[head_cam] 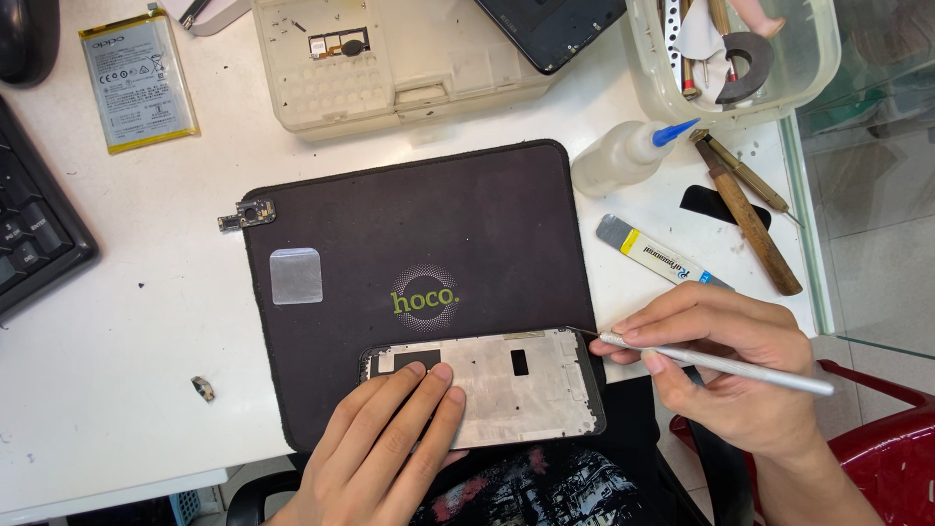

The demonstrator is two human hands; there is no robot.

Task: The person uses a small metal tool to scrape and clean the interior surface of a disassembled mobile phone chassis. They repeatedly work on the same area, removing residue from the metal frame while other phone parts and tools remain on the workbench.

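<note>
A silver phone frame [526,385] with a black rim lies on the near edge of a black work mat [409,224]. My left hand [385,448] rests flat on its left half, fingers pressing it down. My right hand [730,365] grips a thin silver metal tool [726,362] like a pen. The tool's fine tip touches the frame's top right corner.
On the white table lie a phone battery [136,80], a beige parts tray [390,58], a squeeze bottle with a blue nozzle [623,156], a flat pry tool [657,253], wooden-handled tools [750,219] and a clear tool tub [740,49]. A keyboard [34,234] sits left, a small circuit board [248,214] at the mat's corner.
</note>
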